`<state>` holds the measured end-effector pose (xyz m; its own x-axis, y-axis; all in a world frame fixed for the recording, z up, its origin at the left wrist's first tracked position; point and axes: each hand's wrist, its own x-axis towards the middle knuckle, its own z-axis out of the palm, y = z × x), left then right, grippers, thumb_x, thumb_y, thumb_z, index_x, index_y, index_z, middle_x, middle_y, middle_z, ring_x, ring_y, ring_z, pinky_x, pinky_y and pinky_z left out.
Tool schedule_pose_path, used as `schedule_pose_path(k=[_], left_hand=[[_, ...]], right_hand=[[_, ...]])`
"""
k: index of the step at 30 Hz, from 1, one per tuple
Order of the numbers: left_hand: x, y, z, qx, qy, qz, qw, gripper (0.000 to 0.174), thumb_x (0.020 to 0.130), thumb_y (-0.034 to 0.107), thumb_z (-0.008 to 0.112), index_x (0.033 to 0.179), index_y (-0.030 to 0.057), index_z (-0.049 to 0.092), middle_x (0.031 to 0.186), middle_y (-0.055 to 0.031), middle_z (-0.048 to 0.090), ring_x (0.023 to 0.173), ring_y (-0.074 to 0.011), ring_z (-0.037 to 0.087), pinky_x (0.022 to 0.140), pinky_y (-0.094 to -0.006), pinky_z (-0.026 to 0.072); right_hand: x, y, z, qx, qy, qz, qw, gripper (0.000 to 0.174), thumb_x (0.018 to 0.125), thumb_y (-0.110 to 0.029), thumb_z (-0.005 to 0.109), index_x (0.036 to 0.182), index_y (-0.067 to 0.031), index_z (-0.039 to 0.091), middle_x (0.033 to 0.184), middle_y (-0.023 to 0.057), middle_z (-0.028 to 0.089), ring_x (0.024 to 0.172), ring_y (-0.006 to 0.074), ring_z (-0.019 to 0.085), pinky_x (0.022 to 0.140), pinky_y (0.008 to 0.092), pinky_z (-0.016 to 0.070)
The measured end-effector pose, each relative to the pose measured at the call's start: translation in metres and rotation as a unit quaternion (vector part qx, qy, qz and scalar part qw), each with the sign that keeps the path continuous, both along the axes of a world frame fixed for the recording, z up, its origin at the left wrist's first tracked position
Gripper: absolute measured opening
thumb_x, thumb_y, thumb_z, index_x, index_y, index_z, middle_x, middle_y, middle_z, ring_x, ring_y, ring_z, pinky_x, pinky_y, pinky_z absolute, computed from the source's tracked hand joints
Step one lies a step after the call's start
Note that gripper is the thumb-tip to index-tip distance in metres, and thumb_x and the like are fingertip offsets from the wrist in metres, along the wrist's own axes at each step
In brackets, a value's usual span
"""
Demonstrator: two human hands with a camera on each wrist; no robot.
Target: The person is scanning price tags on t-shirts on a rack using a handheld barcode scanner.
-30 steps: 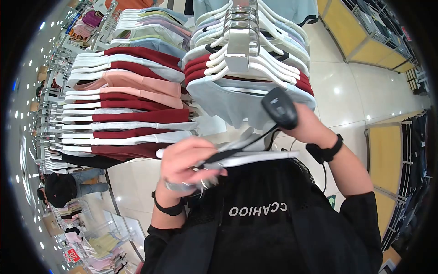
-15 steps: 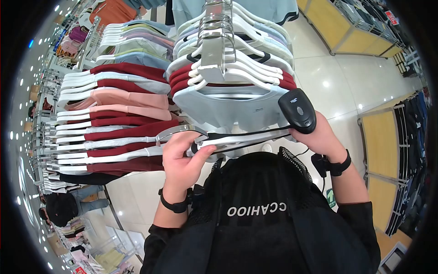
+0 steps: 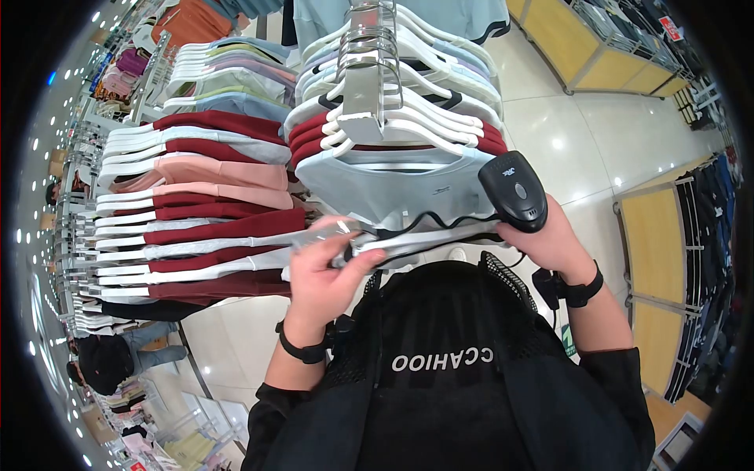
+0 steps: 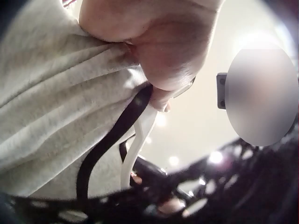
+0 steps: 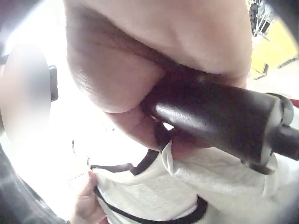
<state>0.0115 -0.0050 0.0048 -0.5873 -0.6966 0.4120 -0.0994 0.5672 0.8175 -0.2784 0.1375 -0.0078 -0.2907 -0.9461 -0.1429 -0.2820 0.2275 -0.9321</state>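
My right hand (image 3: pixel 556 242) grips a black barcode scanner (image 3: pixel 514 196), whose head points up and away from me. Under the scanner, that hand also pinches a light grey shirt (image 5: pixel 145 191) with black trim. At the shirt's other side my left hand (image 3: pixel 318 282) holds it, thumb toward me. Black trim (image 4: pixel 114 133) and a white hanger (image 4: pixel 145 128) run down from the left thumb in the left wrist view. A shiny, blurred strip lies over the left fingers. The shirt is stretched between both hands, close before my chest.
Just ahead, light blue and dark red shirts (image 3: pixel 393 184) hang on white hangers from a metal rack arm (image 3: pixel 363 102). More hanging clothes (image 3: pixel 228 228) line the left side. Yellow-panelled display stands (image 3: pixel 656 243) are at right. Another person (image 3: pixel 110 361) is at the lower left.
My left hand has come up from the shirt's blurred front to its neckline. The scanner has shifted right and tilted upright. Over the last half second the black trim has slackened into waves.
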Motion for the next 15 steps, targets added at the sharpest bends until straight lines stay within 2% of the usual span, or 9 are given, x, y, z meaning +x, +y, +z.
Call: schedule_pose_path(k=[2,4,5,6,8,9,10,12,15], left_hand=[[-0.008,0.005,0.008,0.03,-0.054,-0.034,0.997,0.025,0.075,0.009,0.084,0.095,0.0013,0.072,0.091,-0.0067,0.067,0.076,-0.0177,0.062,0.067,-0.029,0.0488],[-0.012,0.005,0.009,0.018,-0.09,-0.056,0.994,0.023,0.073,0.006,0.083,0.088,-0.0052,0.068,0.094,-0.0095,0.067,0.079,-0.0159,0.059,0.067,-0.0268,0.045],[-0.01,0.007,0.01,0.019,-0.091,-0.055,0.994,0.023,0.073,0.006,0.083,0.088,-0.0052,0.068,0.094,-0.0095,0.067,0.079,-0.0159,0.059,0.067,-0.0268,0.045],[-0.009,0.008,0.012,0.035,-0.088,-0.045,0.995,0.024,0.073,0.007,0.083,0.088,-0.0055,0.068,0.094,-0.01,0.067,0.08,-0.0169,0.06,0.068,-0.0275,0.0455],[-0.005,0.006,0.009,0.051,-0.084,-0.034,0.995,0.025,0.074,0.007,0.082,0.089,-0.0058,0.068,0.094,-0.0105,0.067,0.081,-0.0179,0.06,0.069,-0.0281,0.046],[0.0,0.002,0.001,0.022,-0.046,-0.033,0.998,0.025,0.074,0.008,0.083,0.091,-0.0041,0.069,0.093,-0.0096,0.067,0.079,-0.0185,0.061,0.069,-0.0286,0.0468],[0.003,-0.001,-0.002,-0.008,-0.008,-0.031,0.999,0.026,0.074,0.01,0.083,0.093,-0.0025,0.071,0.093,-0.0086,0.067,0.077,-0.0192,0.062,0.069,-0.0291,0.0476],[0.006,0.0,0.002,0.01,-0.011,-0.021,1.0,0.026,0.075,0.01,0.083,0.093,-0.0047,0.071,0.095,-0.0095,0.067,0.079,-0.0201,0.062,0.071,-0.0299,0.0478],[0.008,0.001,0.001,0.031,0.004,-0.022,0.999,0.027,0.074,0.01,0.084,0.093,-0.0034,0.071,0.093,-0.0104,0.069,0.08,-0.0215,0.063,0.071,-0.03,0.0484]], right_hand=[[0.012,-0.002,0.012,-0.002,-0.045,0.004,0.999,0.029,0.078,0.0,0.074,0.106,-0.002,0.064,0.093,0.0025,0.068,0.083,0.0114,0.062,0.077,0.0283,0.0513],[0.025,-0.002,0.03,-0.007,-0.13,-0.006,0.991,0.033,0.079,-0.006,0.076,0.109,-0.0027,0.064,0.096,0.0061,0.07,0.089,0.0154,0.065,0.083,0.0325,0.052],[0.03,-0.001,0.037,-0.012,-0.135,0.014,0.991,0.038,0.078,-0.006,0.077,0.113,-0.0034,0.063,0.097,0.0074,0.07,0.091,0.0194,0.066,0.085,0.0337,0.0519],[0.029,-0.002,0.042,-0.012,-0.135,0.015,0.991,0.038,0.078,-0.006,0.077,0.113,-0.0034,0.063,0.097,0.0074,0.07,0.091,0.0194,0.066,0.085,0.0337,0.0519],[0.027,-0.005,0.048,-0.138,0.049,0.119,0.982,0.04,0.077,-0.006,0.076,0.115,-0.0035,0.063,0.099,0.0106,0.07,0.094,0.0272,0.067,0.085,0.0357,0.0518],[0.023,-0.011,0.049,-0.105,0.052,0.148,0.982,0.041,0.077,-0.007,0.075,0.116,-0.0044,0.062,0.1,0.0142,0.07,0.097,0.0348,0.066,0.085,0.0374,0.0518],[0.022,-0.013,0.047,-0.105,0.054,0.151,0.981,0.041,0.077,-0.007,0.075,0.116,-0.0044,0.062,0.1,0.0142,0.07,0.097,0.0348,0.066,0.085,0.0374,0.0518],[0.024,-0.018,0.04,-0.086,0.146,0.167,0.971,0.04,0.079,-0.009,0.074,0.116,-0.0054,0.062,0.101,0.0164,0.069,0.096,0.0373,0.065,0.084,0.0379,0.0519],[0.027,-0.02,0.041,-0.081,0.146,0.18,0.969,0.041,0.079,-0.011,0.075,0.118,-0.0065,0.062,0.101,0.0167,0.07,0.095,0.0374,0.066,0.083,0.0379,0.0524]])
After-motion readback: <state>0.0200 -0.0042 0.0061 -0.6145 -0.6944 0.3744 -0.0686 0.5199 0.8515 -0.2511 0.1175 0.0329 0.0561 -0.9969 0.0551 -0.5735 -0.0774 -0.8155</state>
